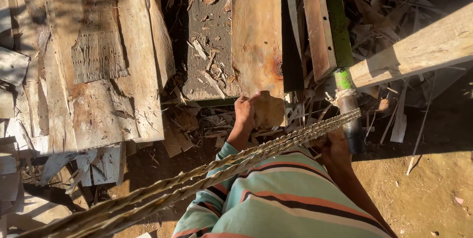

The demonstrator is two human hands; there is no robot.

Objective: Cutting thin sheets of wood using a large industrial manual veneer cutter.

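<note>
My left hand [245, 112] grips the near end of a long, pale wooden plank [257, 36], which runs away from me over a pile of boards. My right hand [336, 145] is lower right, beside the dark base of a green pole [343, 78]. A twisted straw rope [197, 176] crosses in front of that hand and partly hides it, so I cannot tell what it holds. The rope runs from the bottom left up to the pole, where a cord is tied. My striped sleeve [276, 198] fills the lower middle.
Weathered boards [98, 61] are stacked on the left. A narrow brown plank [317, 26] leans next to the green pole. A thick pale beam [419, 48] juts in from the right. Splinters and wood scraps [209, 56] litter the middle and far right; bare dirt [428, 189] lies lower right.
</note>
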